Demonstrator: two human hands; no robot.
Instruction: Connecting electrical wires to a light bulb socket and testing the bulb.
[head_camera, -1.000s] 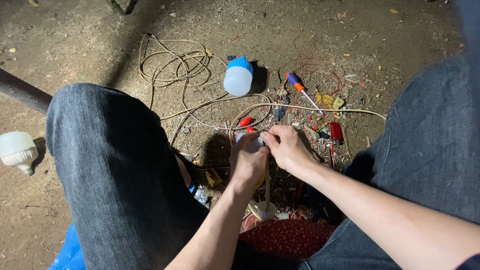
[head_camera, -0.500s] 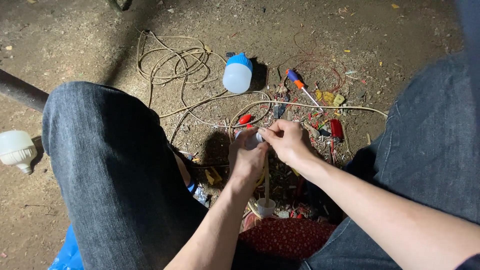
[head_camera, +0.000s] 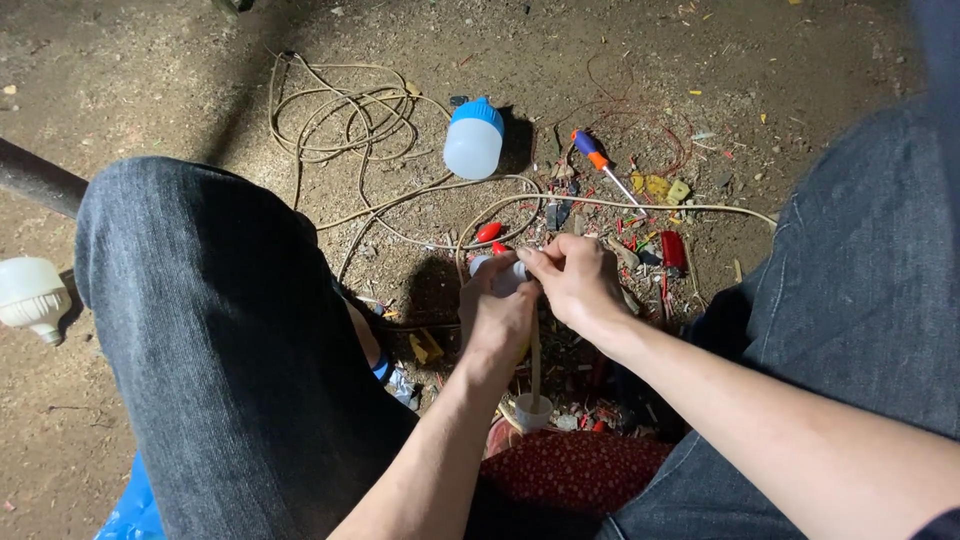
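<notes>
Between my knees, my left hand (head_camera: 497, 312) is closed around a small white lamp holder (head_camera: 497, 271) with a cream cable (head_camera: 535, 365) hanging down from it to a small white cap (head_camera: 533, 410). My right hand (head_camera: 575, 281) pinches the holder's top end with thumb and fingertips, touching my left hand. What sits inside the holder is hidden by the fingers.
On the dirt floor lie a coil of cream cable (head_camera: 340, 110), a white bulb body with a blue base (head_camera: 472, 138), a screwdriver with a blue and orange handle (head_camera: 598, 166), red plastic bits (head_camera: 672, 250) and wire scraps. Another white bulb (head_camera: 30, 296) lies far left. A red patterned cloth (head_camera: 575, 475) is below my hands.
The two hands stay together on the holder, with only slight shifts of the fingers. The view has drifted a little.
</notes>
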